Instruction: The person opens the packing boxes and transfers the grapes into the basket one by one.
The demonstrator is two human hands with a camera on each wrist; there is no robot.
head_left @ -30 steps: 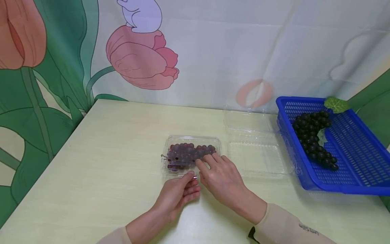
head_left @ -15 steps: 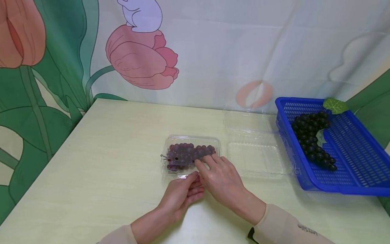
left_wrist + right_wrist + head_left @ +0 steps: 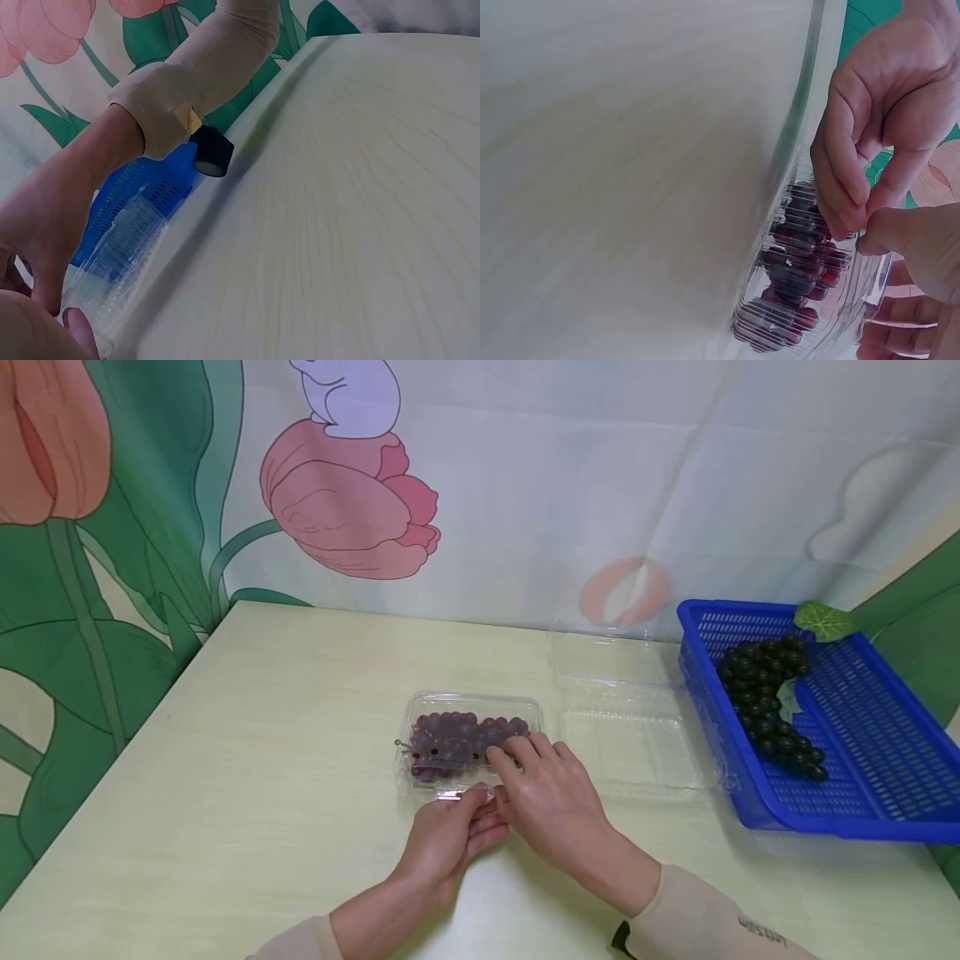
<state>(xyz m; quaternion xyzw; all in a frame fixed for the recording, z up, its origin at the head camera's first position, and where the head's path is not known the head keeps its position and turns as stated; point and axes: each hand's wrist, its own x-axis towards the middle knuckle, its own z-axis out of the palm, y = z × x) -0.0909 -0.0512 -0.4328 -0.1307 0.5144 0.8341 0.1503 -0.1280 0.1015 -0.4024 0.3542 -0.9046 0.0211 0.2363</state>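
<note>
The left hand point(image 3: 448, 842) is farther right now; it and the right hand point(image 3: 553, 802) pinch the box point(image 3: 472, 700). Only the head view shows black grapes point(image 3: 759, 697).

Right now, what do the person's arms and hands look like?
Beige left sleeve and beige right sleeve. The right one carries dark lettering and a black wrist camera with a small yellow patch beside it. Left hand and right hand: ungloved.

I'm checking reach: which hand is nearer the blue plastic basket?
Right. The right hand, at the clear grape container, is left of the blue plastic basket; the left hand lies farther left.
</note>
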